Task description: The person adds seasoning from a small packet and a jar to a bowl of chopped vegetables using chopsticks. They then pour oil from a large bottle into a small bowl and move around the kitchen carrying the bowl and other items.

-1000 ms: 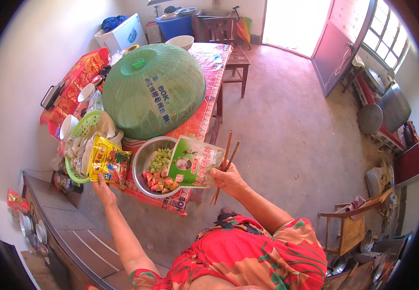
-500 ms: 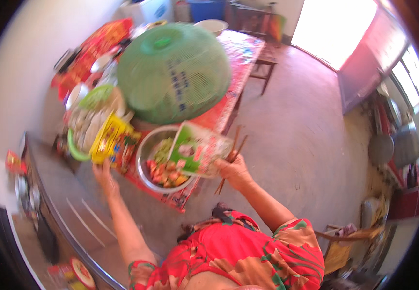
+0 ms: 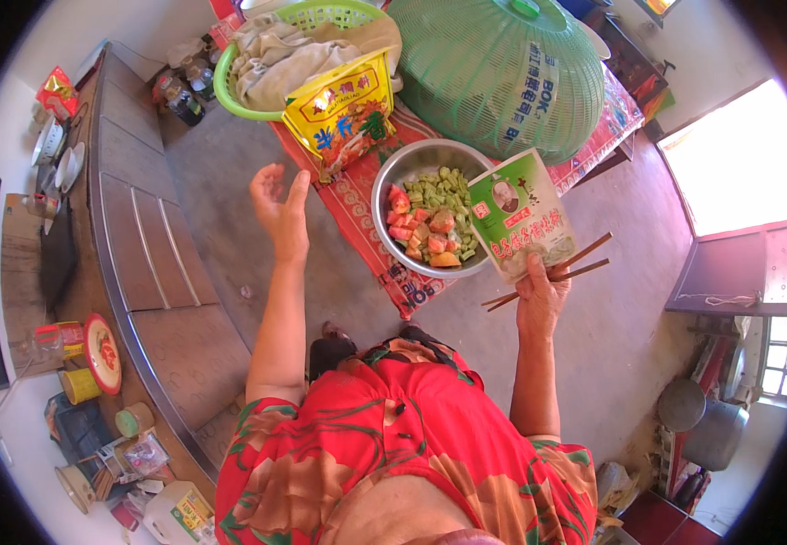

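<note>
My right hand [image 3: 543, 292] grips a green and white seasoning packet [image 3: 519, 222] by its lower end, together with a pair of brown chopsticks [image 3: 587, 261]. The packet overlaps the right rim of a steel bowl [image 3: 391, 171]. Inside the bowl lie red tomato chunks [image 3: 402, 214] and chopped green vegetable pieces [image 3: 448, 193]. Left of the table's edge, my left hand [image 3: 282, 211] is empty, its fingers apart. Just beyond it a yellow seasoning bag [image 3: 339, 111] stands propped against a bright green basket [image 3: 223, 91] with greyish cloth [image 3: 289, 59] in it.
A large green mesh food cover [image 3: 493, 77] occupies the far part of the red-clothed table [image 3: 357, 204]. Bottles [image 3: 180, 100] stand on the floor beside a long counter [image 3: 171, 245] at left. An open doorway [image 3: 743, 173] lies at far right; pots [image 3: 716, 434] hang along the right wall.
My left hand has let go of the yellow bag and drawn back from it. The right hand still holds the packet and chopsticks. The whole view has turned.
</note>
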`<state>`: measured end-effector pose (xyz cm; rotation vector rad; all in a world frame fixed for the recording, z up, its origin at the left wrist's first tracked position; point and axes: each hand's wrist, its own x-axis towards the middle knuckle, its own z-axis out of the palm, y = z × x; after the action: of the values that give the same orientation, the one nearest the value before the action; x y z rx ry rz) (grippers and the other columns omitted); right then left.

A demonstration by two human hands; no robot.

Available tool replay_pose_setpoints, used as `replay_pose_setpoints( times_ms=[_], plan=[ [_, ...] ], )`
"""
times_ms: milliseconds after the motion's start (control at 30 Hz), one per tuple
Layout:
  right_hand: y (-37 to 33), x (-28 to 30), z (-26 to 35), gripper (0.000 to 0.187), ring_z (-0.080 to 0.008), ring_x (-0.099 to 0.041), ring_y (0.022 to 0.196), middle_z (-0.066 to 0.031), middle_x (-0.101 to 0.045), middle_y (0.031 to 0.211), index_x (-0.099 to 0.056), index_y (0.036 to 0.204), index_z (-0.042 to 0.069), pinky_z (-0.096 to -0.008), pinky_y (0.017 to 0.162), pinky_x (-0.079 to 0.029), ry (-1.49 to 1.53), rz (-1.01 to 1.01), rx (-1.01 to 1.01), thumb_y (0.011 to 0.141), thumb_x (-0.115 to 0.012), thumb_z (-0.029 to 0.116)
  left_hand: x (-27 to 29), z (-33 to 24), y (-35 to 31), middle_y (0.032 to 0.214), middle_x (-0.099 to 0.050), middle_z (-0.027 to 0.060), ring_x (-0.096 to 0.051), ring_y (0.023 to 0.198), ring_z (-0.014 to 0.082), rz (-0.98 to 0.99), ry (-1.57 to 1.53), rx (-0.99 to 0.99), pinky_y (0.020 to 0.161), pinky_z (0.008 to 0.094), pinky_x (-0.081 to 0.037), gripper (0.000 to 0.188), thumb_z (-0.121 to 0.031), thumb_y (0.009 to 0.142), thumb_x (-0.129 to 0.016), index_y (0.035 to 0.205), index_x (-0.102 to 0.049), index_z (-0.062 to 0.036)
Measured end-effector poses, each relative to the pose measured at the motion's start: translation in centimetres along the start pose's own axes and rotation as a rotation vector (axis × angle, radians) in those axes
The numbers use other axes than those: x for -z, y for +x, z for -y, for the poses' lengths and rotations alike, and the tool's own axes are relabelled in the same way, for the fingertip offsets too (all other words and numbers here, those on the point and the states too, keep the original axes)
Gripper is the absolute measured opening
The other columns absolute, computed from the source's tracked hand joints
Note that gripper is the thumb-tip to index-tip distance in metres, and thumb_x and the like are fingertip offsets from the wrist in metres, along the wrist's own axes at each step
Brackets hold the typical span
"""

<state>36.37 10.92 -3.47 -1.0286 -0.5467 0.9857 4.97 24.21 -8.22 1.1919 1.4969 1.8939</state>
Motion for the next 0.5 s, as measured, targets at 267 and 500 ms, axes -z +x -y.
replay_pose_setpoints(
  times_ms=[267, 500],
  plan=[
    [-1.7, -1.9, 1.5, 0.036, -0.0165, -0.057, 0.094, -0.0103, -0.057, 0.106, -0.047, 0.115, 0.000, -0.0303, 0.078, -0.050, -0.176, -0.015, 0.207, 0.082, -0.061, 0.003, -2.3, -10.2, -9.8, 0.088, -0.060, 0.0003, -0.053, 0.073, 0.0052, 0.804, -0.313, 0.475, 0.064, 0.0192, -0.043, 0.020, -0.014, 0.089, -0.055, 0.103, -0.058, -0.0004],
    [-2.7, -4.3, 1.8, 0.033, -0.0168, -0.058, 0.088, -0.0103, -0.059, 0.101, -0.050, 0.107, -0.004, -0.0306, 0.077, -0.049, -0.424, -0.011, 0.370, 0.079, -0.066, 0.003, -6.4, -10.1, -14.1, 0.079, -0.058, 0.0031, -0.058, 0.069, 0.0123, 1.045, -0.749, 0.865, 0.054, 0.0250, -0.050, 0.029, -0.030, 0.093, -0.049, 0.095, -0.057, -0.0024]
  ],
)
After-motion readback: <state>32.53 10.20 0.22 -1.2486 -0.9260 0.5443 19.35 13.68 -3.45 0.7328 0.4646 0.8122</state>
